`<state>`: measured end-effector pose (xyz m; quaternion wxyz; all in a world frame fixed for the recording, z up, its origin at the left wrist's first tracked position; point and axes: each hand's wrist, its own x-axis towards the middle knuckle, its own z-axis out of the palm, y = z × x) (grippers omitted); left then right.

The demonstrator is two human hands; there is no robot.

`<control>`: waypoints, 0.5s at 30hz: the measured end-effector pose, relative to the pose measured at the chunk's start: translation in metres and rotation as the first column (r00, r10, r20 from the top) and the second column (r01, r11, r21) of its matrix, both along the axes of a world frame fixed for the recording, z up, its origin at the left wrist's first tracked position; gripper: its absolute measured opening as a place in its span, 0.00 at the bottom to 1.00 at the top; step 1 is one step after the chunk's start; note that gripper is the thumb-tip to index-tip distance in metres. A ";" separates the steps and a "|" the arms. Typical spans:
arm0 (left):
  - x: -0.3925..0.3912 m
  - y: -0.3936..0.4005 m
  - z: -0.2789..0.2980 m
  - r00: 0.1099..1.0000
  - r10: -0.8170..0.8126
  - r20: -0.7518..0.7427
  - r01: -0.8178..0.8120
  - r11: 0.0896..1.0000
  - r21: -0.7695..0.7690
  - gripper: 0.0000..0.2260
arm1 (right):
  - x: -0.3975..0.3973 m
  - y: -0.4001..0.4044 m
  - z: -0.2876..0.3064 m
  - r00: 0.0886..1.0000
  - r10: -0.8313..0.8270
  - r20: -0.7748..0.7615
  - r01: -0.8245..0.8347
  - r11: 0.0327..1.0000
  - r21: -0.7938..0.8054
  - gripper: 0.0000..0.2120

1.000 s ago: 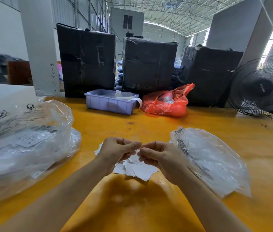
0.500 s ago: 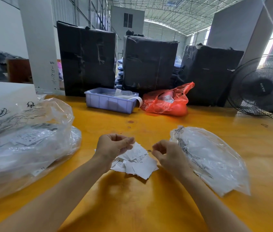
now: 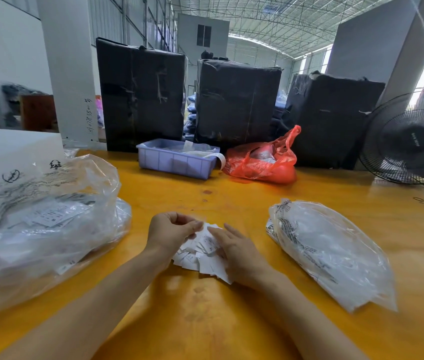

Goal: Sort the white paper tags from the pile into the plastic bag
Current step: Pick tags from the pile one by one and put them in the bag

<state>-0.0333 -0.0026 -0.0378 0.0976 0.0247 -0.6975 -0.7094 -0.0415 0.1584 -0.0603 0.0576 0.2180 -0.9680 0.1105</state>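
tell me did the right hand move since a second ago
Yes. The right hand has come down and now lies with straight fingers on the pile of white tags. Earlier it was raised above the pile, fingertips meeting the left hand.

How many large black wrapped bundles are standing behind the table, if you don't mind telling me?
3. One black bundle stands at the left, behind the blue bin; a second in the middle; a third at the right, behind the red bag. More may be hidden behind them.
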 end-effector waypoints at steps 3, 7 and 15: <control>0.000 0.001 -0.001 1.000 -0.019 0.004 0.019 1.000 -0.020 0.05 | -0.004 0.004 -0.004 0.997 -0.047 -0.060 0.041 0.995 -0.086 0.27; 0.001 0.003 -0.003 0.999 -0.054 0.008 0.054 0.997 -0.045 0.06 | -0.003 0.009 -0.007 0.999 -0.037 0.014 0.039 0.983 -0.180 0.20; 0.003 0.004 -0.003 0.996 -0.088 0.017 0.089 0.993 -0.074 0.06 | -0.005 0.011 -0.006 0.987 -0.119 0.107 0.154 0.891 -0.428 0.25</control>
